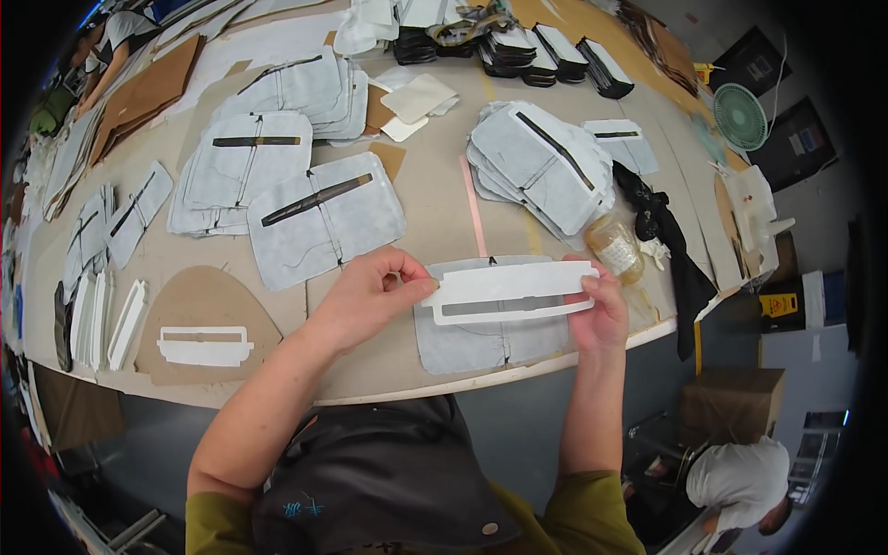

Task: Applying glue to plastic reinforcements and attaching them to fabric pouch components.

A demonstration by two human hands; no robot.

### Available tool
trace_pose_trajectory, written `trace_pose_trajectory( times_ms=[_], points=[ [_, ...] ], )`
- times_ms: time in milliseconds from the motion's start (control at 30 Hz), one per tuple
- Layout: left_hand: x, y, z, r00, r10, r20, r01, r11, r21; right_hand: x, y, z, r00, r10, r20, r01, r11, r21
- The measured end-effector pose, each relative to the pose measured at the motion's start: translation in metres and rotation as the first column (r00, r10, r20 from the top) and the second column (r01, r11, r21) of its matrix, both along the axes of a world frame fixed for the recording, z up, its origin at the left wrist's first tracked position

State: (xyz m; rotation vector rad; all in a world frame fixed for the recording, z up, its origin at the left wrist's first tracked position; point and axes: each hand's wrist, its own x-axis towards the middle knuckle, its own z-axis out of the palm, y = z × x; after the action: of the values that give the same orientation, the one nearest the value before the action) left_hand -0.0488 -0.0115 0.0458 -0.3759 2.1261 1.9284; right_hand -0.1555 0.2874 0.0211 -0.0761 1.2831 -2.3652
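Left hand (370, 294) pinches left end of white slotted template (510, 290) | right hand (599, 314) grips right end | template lies over grey fabric panel (490, 338) near table edge (518, 372) | risk: uneven pull skews slot off dark strip.

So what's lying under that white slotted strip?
A grey fabric panel lies under the white strip, its dark line showing through the slot. The panel's upper part is covered.

a long tan worktable (435, 199) carries stacks of grey fabric panels (546, 162) (each with a dark slit), brown card pieces (148, 92), a white slotted template (205, 346) on a brown pattern (199, 301), and black cloth (661, 227).
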Motion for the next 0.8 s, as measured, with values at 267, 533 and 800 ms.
trace_pose_trajectory(
  times_ms=[267, 533, 800],
  points=[
    [-0.007, 0.001, -0.014, 1.000, -0.004, 0.002, 0.004, 0.950, -0.314, -0.001, -0.011, 0.000, 0.974, -0.021, -0.224, 0.128, 0.871, 0.475],
    [-0.019, -0.001, -0.012, 0.996, 0.037, 0.087, -0.012, 0.964, -0.266, -0.005, -0.023, -0.006, 0.952, -0.028, -0.303, 0.226, 0.732, 0.643],
    [-0.020, 0.002, -0.013, 0.993, 0.044, 0.112, -0.009, 0.955, -0.297, -0.006, -0.026, -0.011, 0.948, 0.001, -0.317, 0.245, 0.631, 0.736]
  ],
)
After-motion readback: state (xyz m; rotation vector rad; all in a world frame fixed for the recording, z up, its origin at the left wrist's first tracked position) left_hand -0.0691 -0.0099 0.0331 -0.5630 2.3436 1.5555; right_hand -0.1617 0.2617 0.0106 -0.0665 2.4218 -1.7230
